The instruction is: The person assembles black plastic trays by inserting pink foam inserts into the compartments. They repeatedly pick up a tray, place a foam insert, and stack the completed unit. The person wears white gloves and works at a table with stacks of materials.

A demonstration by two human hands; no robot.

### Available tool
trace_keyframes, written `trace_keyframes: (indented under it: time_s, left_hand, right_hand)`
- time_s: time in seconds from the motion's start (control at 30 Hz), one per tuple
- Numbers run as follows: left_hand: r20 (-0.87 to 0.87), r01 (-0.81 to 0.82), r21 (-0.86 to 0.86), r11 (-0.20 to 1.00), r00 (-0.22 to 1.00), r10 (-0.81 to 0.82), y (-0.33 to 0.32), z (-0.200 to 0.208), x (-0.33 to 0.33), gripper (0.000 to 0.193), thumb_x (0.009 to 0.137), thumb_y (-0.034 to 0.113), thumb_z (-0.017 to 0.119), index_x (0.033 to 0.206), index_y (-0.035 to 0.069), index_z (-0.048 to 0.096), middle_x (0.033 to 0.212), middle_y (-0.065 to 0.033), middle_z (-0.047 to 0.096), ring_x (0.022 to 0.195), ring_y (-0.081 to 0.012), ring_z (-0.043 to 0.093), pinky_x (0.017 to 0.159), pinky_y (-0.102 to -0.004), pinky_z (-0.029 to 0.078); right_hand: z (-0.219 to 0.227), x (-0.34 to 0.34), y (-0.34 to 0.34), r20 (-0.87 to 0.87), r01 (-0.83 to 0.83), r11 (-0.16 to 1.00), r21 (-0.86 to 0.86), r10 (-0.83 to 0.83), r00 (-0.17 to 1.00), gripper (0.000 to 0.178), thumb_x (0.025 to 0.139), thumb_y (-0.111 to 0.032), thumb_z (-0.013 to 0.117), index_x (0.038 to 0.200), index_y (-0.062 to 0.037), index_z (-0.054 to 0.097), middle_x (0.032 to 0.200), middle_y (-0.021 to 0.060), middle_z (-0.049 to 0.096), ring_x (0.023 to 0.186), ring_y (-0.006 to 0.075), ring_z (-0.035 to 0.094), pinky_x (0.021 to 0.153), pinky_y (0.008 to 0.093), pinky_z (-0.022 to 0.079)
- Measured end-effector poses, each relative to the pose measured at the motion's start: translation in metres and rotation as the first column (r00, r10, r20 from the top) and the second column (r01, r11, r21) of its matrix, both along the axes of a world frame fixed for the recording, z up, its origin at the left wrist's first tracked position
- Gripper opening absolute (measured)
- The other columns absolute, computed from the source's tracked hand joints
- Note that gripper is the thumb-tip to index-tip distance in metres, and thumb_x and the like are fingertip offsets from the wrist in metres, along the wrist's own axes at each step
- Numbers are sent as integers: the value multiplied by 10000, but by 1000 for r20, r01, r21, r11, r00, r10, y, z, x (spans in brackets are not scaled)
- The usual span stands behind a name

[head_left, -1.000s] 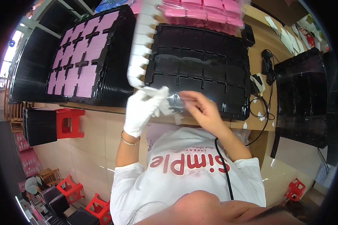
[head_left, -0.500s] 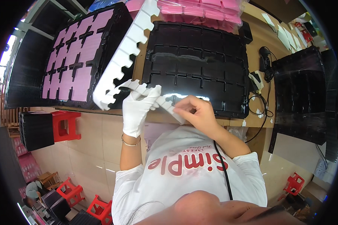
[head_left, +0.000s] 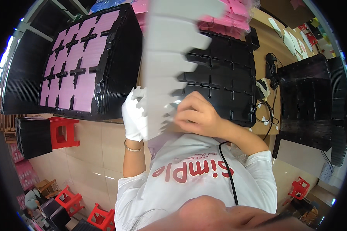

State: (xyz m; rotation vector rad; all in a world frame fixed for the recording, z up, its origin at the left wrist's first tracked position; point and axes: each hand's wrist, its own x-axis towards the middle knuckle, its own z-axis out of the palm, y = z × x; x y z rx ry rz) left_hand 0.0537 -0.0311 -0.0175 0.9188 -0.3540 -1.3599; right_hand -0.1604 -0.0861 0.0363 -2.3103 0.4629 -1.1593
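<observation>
A long white strip with a notched edge (head_left: 166,61) stands up close in front of me, blurred at its top, and hides part of the black tray behind it. My left hand (head_left: 133,119), in a white glove, is closed on the strip near its lower end; the strip covers some of its fingers. A bit of notched white edge shows beside the glove. My bare right hand (head_left: 196,115) has curled fingers, with the fingertips at the strip's lower notched edge. Below both hands is the black moulded tray (head_left: 227,82) with cross-shaped ridges, lying on the table.
To the left stands a tall black tray stack (head_left: 121,65) with pink sheets (head_left: 71,65) in its top. Pink wrapped packs (head_left: 235,17) lie at the back. Cables (head_left: 273,102) run along the brown table on the right, beside another black stack (head_left: 306,96). Red stools (head_left: 63,133) stand on the floor.
The long strip has swung from a left slant to upright, nearer to me and further right. My right fingers have curled in more. My left hand stays almost in place.
</observation>
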Motion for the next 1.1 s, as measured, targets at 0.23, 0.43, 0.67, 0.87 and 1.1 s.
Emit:
trace_keyframes:
  time_s: [0.23, 0.43, 0.67, 0.87, 1.1]
  left_hand:
    - [521, -45, 69, 997, 854, 3, -5, 25, -7, 131, 917, 64, 631, 1029, 3, 661, 907, -23, 675, 769, -72, 611, 695, -218, 491]
    - [538, -38, 140, 989, 842, -44, -5, 29, -9, 101, 887, 65, 664, 971, 11, 674, 913, -17, 680, 755, -51, 604, 643, -201, 486]
    - [602, -22, 84, 996, 798, -33, -4, 19, -4, 137, 859, 56, 691, 981, -3, 673, 922, -18, 695, 829, -51, 609, 710, -214, 500]
    - [593, -10, 128, 992, 802, -69, -5, 24, -6, 103, 866, 77, 695, 939, 6, 681, 847, -9, 691, 714, -29, 582, 620, -194, 467]
    - [598, -22, 121, 992, 800, -55, -5, 27, -7, 144, 873, 147, 717, 923, 16, 690, 809, 1, 685, 666, -29, 574, 588, -197, 453]
  right_hand:
    - [-40, 34, -195, -148, 152, 909, 388, -101, 984, 119, 757, -136, 710, 812, -37, 673, 849, 78, 655, 749, 175, 631, 698, 308, 505]
    - [-55, 65, -269, -514, 332, 928, 171, -203, 833, 269, 688, -255, 744, 832, -32, 700, 854, 175, 689, 811, 311, 674, 753, 399, 527]
    - [-82, 77, -270, -557, 514, 850, -119, -486, 674, 130, 703, -187, 715, 764, -72, 706, 788, 137, 695, 792, 317, 678, 744, 428, 534]
    - [-81, 77, -258, -405, 549, 835, -20, -509, 760, 120, 712, -187, 713, 759, -76, 712, 790, 147, 694, 802, 328, 678, 760, 435, 534]
    - [-63, 76, -258, -550, 474, 874, -103, -447, 705, 153, 728, -190, 727, 766, -44, 702, 758, 139, 687, 743, 282, 678, 710, 386, 528]
